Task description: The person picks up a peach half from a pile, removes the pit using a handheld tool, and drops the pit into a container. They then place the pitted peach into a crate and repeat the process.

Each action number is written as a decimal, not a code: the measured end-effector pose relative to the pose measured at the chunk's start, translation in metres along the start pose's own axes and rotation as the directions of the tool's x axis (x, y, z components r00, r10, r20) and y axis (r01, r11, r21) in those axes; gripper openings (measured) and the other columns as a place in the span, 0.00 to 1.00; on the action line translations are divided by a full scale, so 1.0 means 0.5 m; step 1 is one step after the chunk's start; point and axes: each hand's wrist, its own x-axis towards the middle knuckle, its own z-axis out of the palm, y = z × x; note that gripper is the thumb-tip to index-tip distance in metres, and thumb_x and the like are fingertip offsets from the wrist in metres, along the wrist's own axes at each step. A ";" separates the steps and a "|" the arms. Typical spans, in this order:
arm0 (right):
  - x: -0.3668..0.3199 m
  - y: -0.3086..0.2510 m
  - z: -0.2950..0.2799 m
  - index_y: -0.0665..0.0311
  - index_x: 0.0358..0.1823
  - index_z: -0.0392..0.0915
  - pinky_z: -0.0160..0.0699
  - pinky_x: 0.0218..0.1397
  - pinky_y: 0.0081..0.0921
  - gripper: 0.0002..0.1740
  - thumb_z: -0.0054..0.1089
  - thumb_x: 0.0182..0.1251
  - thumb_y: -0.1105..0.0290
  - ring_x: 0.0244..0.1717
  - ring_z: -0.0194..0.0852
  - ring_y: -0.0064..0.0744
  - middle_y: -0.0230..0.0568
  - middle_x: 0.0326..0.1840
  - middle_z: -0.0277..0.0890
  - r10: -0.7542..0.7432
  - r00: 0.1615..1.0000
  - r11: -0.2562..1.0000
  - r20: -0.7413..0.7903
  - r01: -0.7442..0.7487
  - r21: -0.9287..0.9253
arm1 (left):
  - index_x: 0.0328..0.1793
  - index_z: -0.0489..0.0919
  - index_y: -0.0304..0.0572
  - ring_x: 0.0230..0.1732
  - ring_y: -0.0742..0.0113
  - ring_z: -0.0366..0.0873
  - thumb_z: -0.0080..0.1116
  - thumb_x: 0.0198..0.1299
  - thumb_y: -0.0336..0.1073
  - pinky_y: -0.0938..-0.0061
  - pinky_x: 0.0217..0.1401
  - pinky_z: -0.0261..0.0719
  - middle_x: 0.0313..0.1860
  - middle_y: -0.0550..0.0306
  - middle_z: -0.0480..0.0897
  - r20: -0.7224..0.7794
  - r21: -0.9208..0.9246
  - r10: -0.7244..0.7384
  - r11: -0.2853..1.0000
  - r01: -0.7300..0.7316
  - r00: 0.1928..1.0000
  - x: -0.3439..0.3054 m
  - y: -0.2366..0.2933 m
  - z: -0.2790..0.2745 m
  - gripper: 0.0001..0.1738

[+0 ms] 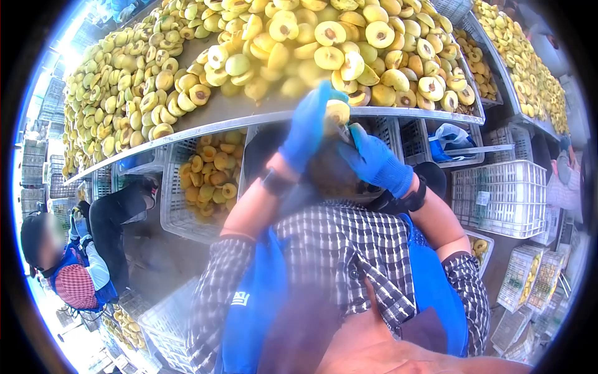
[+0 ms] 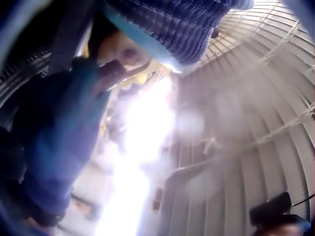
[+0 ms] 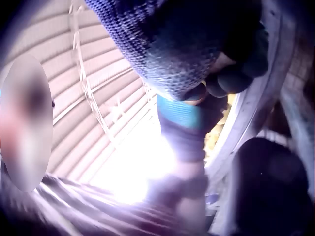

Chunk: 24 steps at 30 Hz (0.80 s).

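Checked shirt (image 1: 324, 249) fills the lower middle of the frame, and at upper centre the left hand (image 1: 306, 131) pinches a yellow fruit (image 1: 337, 112), which the right hand (image 1: 375, 159), curled around seemingly a small tool (image 2: 110, 73), is probably pitting, so the next move calls for steady holding.

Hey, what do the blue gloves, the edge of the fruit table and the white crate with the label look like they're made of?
Gloves: probably knitted yarn, matte; rows of stitches show in the wrist views.
Table edge: likely metal, a thin gray strip with a dull sheen.
Crate: seemingly molded plastic, pale, with an open lattice of thin ribs.
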 end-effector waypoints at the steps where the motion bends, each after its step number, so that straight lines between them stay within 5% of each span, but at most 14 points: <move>1: 0.001 0.020 0.026 0.62 0.54 0.77 0.78 0.42 0.31 0.11 0.51 0.77 0.68 0.44 0.80 0.44 0.45 0.46 0.79 -0.095 0.989 0.986 -0.116 0.109 0.123 | 0.51 0.80 0.40 0.43 0.57 0.80 0.55 0.72 0.49 0.68 0.50 0.78 0.44 0.53 0.84 -0.114 0.002 -0.007 1.000 0.008 0.993 -0.001 0.010 0.013 0.19; 4: 0.016 0.027 0.028 0.64 0.53 0.76 0.76 0.37 0.37 0.10 0.51 0.76 0.70 0.37 0.81 0.47 0.49 0.45 0.79 0.001 0.991 0.800 -0.130 0.078 0.595 | 0.46 0.82 0.37 0.40 0.64 0.80 0.53 0.73 0.47 0.72 0.44 0.79 0.41 0.55 0.84 -0.195 -0.114 -0.044 0.993 0.022 0.980 0.007 0.035 0.005 0.18; 7: 0.005 0.049 0.018 0.66 0.53 0.75 0.76 0.36 0.42 0.11 0.52 0.76 0.70 0.34 0.81 0.54 0.55 0.45 0.78 -0.063 0.993 0.833 -0.101 0.108 0.543 | 0.43 0.84 0.35 0.37 0.70 0.80 0.53 0.74 0.48 0.76 0.41 0.78 0.37 0.56 0.83 0.066 -0.252 -0.227 0.938 0.237 0.972 0.015 0.039 -0.015 0.21; 8: -0.002 0.057 0.017 0.66 0.53 0.75 0.77 0.36 0.43 0.11 0.52 0.76 0.69 0.34 0.80 0.57 0.57 0.44 0.78 -0.137 0.984 0.888 -0.111 0.172 0.427 | 0.42 0.84 0.35 0.37 0.71 0.80 0.53 0.74 0.49 0.77 0.40 0.78 0.36 0.57 0.83 0.138 -0.278 -0.302 0.902 0.330 0.943 0.016 0.041 -0.017 0.22; 11: -0.002 0.049 0.011 0.67 0.53 0.75 0.76 0.36 0.45 0.14 0.57 0.74 0.65 0.36 0.80 0.59 0.62 0.41 0.78 -0.097 0.988 0.849 -0.117 0.143 0.508 | 0.43 0.85 0.35 0.35 0.71 0.80 0.53 0.74 0.50 0.78 0.39 0.78 0.33 0.57 0.82 0.251 -0.320 -0.509 0.759 0.566 0.824 0.025 0.054 -0.023 0.23; 13: -0.003 0.056 0.017 0.68 0.57 0.73 0.77 0.40 0.45 0.19 0.57 0.74 0.61 0.36 0.81 0.57 0.60 0.39 0.79 -0.116 0.978 0.941 -0.175 0.165 0.295 | 0.44 0.85 0.35 0.35 0.71 0.80 0.53 0.74 0.49 0.78 0.39 0.78 0.33 0.57 0.83 0.087 -0.239 -0.254 0.933 0.268 0.963 0.022 0.008 -0.014 0.22; 16: -0.003 0.082 0.073 0.67 0.58 0.73 0.76 0.32 0.39 0.21 0.56 0.76 0.58 0.27 0.79 0.44 0.49 0.30 0.78 0.056 0.952 0.915 -0.302 0.072 0.396 | 0.47 0.84 0.35 0.37 0.71 0.81 0.54 0.74 0.46 0.77 0.42 0.80 0.37 0.57 0.84 0.025 -0.490 -0.293 0.830 0.267 0.956 0.017 -0.001 0.019 0.20; 17: 0.006 0.088 0.093 0.66 0.57 0.74 0.75 0.28 0.37 0.20 0.56 0.77 0.57 0.23 0.77 0.37 0.44 0.27 0.77 0.134 0.938 0.863 -0.321 0.049 0.504 | 0.49 0.84 0.35 0.39 0.71 0.81 0.55 0.74 0.44 0.77 0.43 0.80 0.38 0.58 0.84 -0.004 -0.528 -0.346 0.797 0.292 0.938 0.005 -0.001 0.031 0.18; 18: 0.001 0.061 0.067 0.62 0.55 0.75 0.64 0.20 0.26 0.18 0.52 0.79 0.54 0.17 0.66 0.27 0.33 0.22 0.69 0.250 0.968 0.528 0.010 -0.145 0.837 | 0.50 0.83 0.35 0.40 0.72 0.81 0.56 0.73 0.42 0.77 0.45 0.81 0.40 0.58 0.85 -0.033 -0.567 -0.398 0.763 0.311 0.917 -0.007 0.001 0.043 0.16; 19: -0.005 0.034 0.042 0.58 0.52 0.76 0.53 0.13 0.16 0.17 0.48 0.82 0.52 0.12 0.55 0.16 0.22 0.18 0.62 0.335 0.879 0.087 0.339 -0.388 0.918 | 0.51 0.83 0.35 0.42 0.73 0.81 0.57 0.72 0.38 0.77 0.46 0.81 0.41 0.58 0.85 -0.096 -0.503 -0.410 0.806 0.311 0.907 -0.023 -0.019 0.060 0.13; 20: -0.014 0.038 0.032 0.59 0.48 0.75 0.50 0.11 0.18 0.19 0.48 0.82 0.50 0.09 0.51 0.17 0.23 0.16 0.59 0.234 0.871 -0.038 0.431 -0.435 0.900 | 0.51 0.83 0.35 0.42 0.74 0.81 0.58 0.72 0.37 0.77 0.47 0.81 0.42 0.58 0.86 -0.232 -0.319 -0.160 0.944 0.080 0.959 -0.025 -0.036 0.062 0.12; 22: -0.022 0.037 0.050 0.58 0.43 0.74 0.44 0.10 0.20 0.21 0.46 0.82 0.48 0.07 0.45 0.17 0.22 0.14 0.55 0.259 0.874 -0.041 0.411 -0.415 0.909 | 0.50 0.84 0.35 0.42 0.75 0.81 0.58 0.71 0.36 0.78 0.47 0.81 0.42 0.59 0.86 -0.272 -0.361 -0.186 0.929 0.079 0.944 -0.028 -0.046 0.074 0.11; 23: -0.025 0.035 0.048 0.58 0.42 0.74 0.42 0.09 0.20 0.21 0.45 0.82 0.48 0.07 0.43 0.17 0.22 0.13 0.53 0.245 0.852 -0.193 0.462 -0.424 0.885 | 0.50 0.84 0.35 0.41 0.75 0.81 0.58 0.72 0.37 0.78 0.47 0.81 0.42 0.58 0.87 -0.177 -0.598 -0.452 0.755 0.270 0.874 -0.026 -0.036 0.082 0.12; 24: -0.026 0.045 0.056 0.58 0.44 0.75 0.45 0.11 0.19 0.20 0.45 0.82 0.49 0.09 0.45 0.17 0.22 0.15 0.56 0.207 0.866 -0.200 0.454 -0.417 0.887 | 0.48 0.84 0.35 0.41 0.76 0.81 0.58 0.72 0.38 0.78 0.46 0.80 0.41 0.59 0.87 -0.175 -0.622 -0.483 0.729 0.284 0.858 -0.024 -0.037 0.085 0.12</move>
